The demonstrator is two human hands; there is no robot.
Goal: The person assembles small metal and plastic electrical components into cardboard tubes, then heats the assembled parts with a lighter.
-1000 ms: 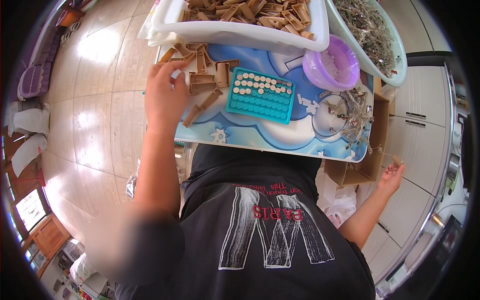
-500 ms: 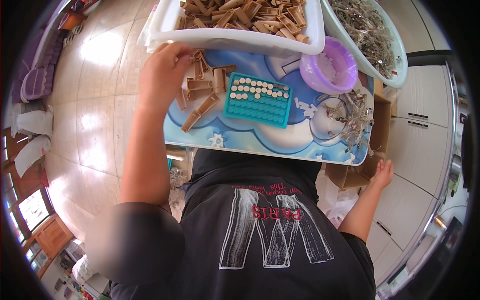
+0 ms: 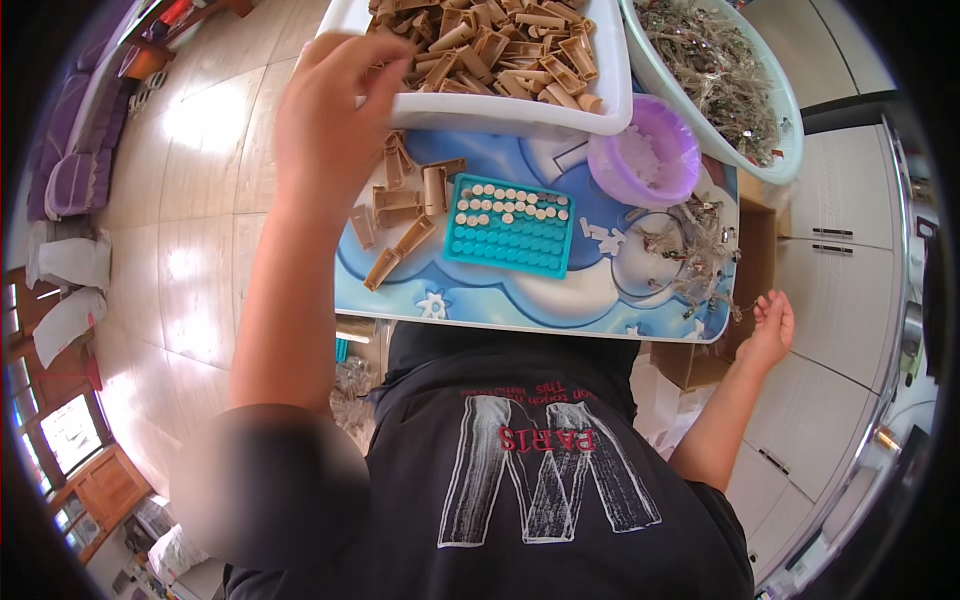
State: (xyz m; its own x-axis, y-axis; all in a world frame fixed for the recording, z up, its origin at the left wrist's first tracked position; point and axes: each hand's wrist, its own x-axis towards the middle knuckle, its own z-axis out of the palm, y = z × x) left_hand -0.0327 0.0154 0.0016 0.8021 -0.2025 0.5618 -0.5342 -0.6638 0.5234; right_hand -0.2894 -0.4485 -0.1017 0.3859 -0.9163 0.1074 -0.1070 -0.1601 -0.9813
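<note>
While brown plastic pieces (image 3: 485, 50) fill the white bin (image 3: 520, 118) just right of the left hand (image 3: 335, 105), that hand hovers over the bin's near left corner, fingers curled; blur conceals whether it grips a piece. Loose brown pieces (image 3: 436, 190) lie on the bench (image 3: 580, 295) beside the left wrist. Farther right of that hand are a teal tray (image 3: 505, 257) partly filled with white discs (image 3: 507, 208), then a purple bowl (image 3: 606, 175). A clump of wires (image 3: 705, 250) lies to the left of and beyond the right hand (image 3: 768, 330), whose fingers are bent; what it holds, if anything, cannot be determined.
</note>
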